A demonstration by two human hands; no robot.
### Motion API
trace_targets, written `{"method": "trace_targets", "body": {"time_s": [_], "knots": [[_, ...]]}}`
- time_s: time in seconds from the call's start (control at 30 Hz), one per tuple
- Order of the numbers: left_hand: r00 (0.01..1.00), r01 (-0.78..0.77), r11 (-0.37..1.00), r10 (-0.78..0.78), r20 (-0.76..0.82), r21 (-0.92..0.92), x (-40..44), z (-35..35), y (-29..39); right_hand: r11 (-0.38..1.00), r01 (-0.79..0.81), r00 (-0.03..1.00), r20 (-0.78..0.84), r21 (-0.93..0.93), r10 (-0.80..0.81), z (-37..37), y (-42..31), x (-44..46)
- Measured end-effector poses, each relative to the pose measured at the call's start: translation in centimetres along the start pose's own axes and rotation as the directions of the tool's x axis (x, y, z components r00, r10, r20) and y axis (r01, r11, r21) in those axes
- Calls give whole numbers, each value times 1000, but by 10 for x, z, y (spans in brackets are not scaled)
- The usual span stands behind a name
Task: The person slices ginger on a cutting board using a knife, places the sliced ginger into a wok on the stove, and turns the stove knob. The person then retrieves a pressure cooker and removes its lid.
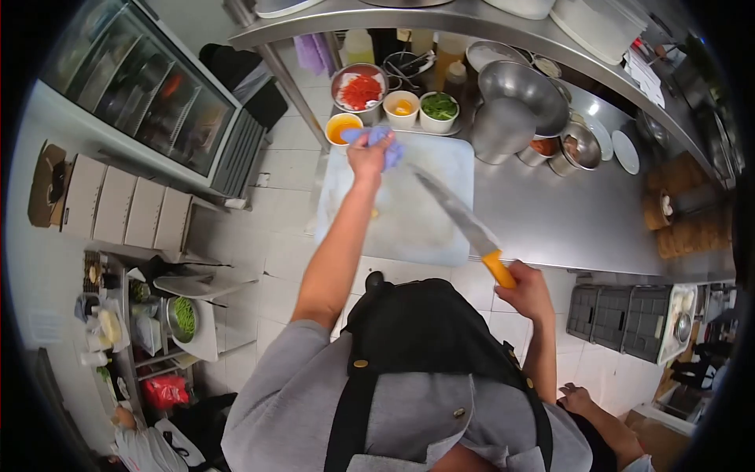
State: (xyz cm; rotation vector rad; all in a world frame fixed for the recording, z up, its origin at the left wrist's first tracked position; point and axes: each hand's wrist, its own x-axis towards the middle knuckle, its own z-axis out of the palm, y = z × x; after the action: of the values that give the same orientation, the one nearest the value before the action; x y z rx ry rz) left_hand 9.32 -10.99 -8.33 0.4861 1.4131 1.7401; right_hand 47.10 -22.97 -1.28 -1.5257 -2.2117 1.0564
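My left hand (368, 157) grips a bunched purple cloth (387, 146) over the far left part of a white cutting board (429, 236). In my right hand (525, 289) is the yellow handle of a large kitchen knife (460, 214). Its blade slants up and left across the board, with the tip not far from the cloth. A small yellowish scrap (375, 213) lies on the board. Just beyond my left hand stands a white cup of orange liquid (343, 129).
Behind the board are a bowl of chopped red food (361, 92), an egg-yolk cup (402, 108) and a cup of green leaves (439, 111). Metal bowls (519, 90) stand to the right under a steel shelf (472, 17). Other people (157, 444) are at lower left and lower right.
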Motion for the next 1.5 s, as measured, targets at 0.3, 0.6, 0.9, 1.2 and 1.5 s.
{"method": "trace_targets", "body": {"time_s": [0.3, 0.6, 0.9, 1.2, 1.5], "knots": [[803, -581, 524, 246, 543, 622, -103, 53, -79, 941, -233, 957, -114, 246, 267, -4, 35, -13], [904, -168, 362, 427, -3, 917, -76, -103, -80, 966, -100, 988, -141, -238, 68, 125, 17, 80], [903, -429, 549, 230, 364, 717, -96, -123, -57, 904, 140, 820, -465, -404, -335, 100, 90, 175], [995, -92, 609, 91, 46, 788, -116, -99, -60, 917, 55, 998, 11, -394, -55, 107, 29, 133], [905, -388, 561, 383, 187, 731, -121, -75, -82, 955, 64, 997, -27, -288, -75, 139, 23, 101]]}}
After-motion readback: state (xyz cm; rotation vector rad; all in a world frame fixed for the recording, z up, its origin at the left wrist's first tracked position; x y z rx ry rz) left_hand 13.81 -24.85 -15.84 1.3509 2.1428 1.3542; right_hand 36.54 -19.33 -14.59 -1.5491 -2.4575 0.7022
